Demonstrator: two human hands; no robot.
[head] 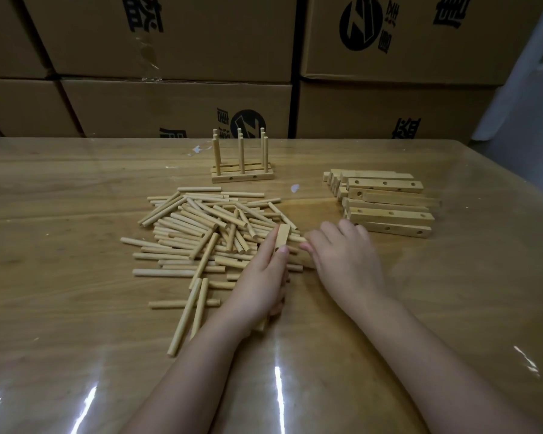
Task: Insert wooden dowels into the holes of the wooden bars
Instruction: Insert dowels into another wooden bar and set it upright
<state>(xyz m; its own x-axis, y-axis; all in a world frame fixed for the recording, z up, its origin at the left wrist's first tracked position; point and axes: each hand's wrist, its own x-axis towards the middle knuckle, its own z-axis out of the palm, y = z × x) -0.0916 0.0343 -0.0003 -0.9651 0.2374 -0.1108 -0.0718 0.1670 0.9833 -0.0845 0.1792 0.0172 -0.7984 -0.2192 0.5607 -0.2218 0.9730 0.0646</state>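
Several large brown cardboard boxes (pixel 176 36) with black printing fill the top of the frame behind a glossy wood-grain tabletop (pixel 60 308). At the centre of the frame lies a loose pile of pale round wooden dowels (pixel 201 227), most with their long axes running left to right. At the right middle sits a stack of pale drilled wooden bars (pixel 389 208), also lying left to right. A finished set of bars with upright dowels (pixel 242 170) stands at the upper centre.

Both arms come in from the bottom of the frame. The left hand (pixel 261 277) grips one pale wooden bar (pixel 283 236), its fingers wrapped along the bar's left side. The bar's long axis runs from the lower centre up towards the pile. Its far end sticks out past the fingertips and sits over the pile's right edge.

The right hand (pixel 345 261) is just beside that bar on its right, palm down, its fingers (pixel 306 245) curled towards the nearest dowel ends. It is the nearer hand to the loose dowels at that edge, which lie just left of its fingertips, across the bar's axis.

Whether these fingers already pinch a dowel I cannot tell, since the hand covers the spot. The held bar's holes and its near end are hidden by the left hand.
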